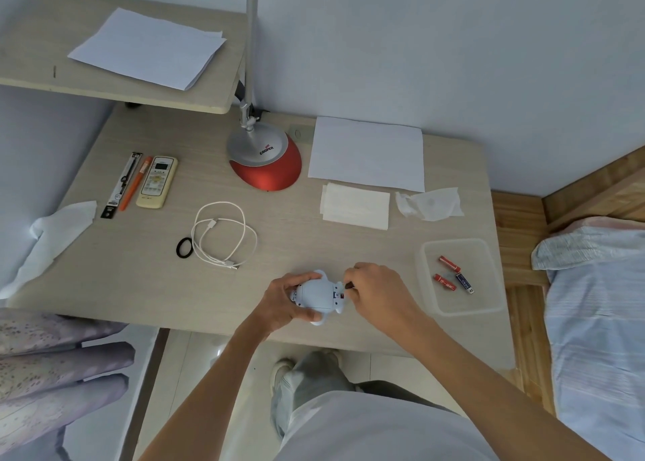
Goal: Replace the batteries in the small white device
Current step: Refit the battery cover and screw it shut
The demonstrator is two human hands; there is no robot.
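A small white device (pixel 319 294) with rounded lobes lies near the desk's front edge, its underside turned up. My left hand (pixel 284 301) wraps around its left side and holds it. My right hand (pixel 378 291) pinches a small dark object, partly hidden by the fingers, at the device's right end, where a bit of red shows. To the right stands a clear plastic tray (pixel 488 308) holding two red batteries (pixel 449 263) (pixel 445 282) and a blue one (pixel 465 283).
A coiled white cable (pixel 223 233) and a black hair tie (pixel 184 247) lie behind the device. Further back are a red-based lamp (pixel 266 160), a remote (pixel 157 182), pens, paper sheets (pixel 366 153) and tissues (pixel 355 206). A shelf stands at top left, a bed at right.
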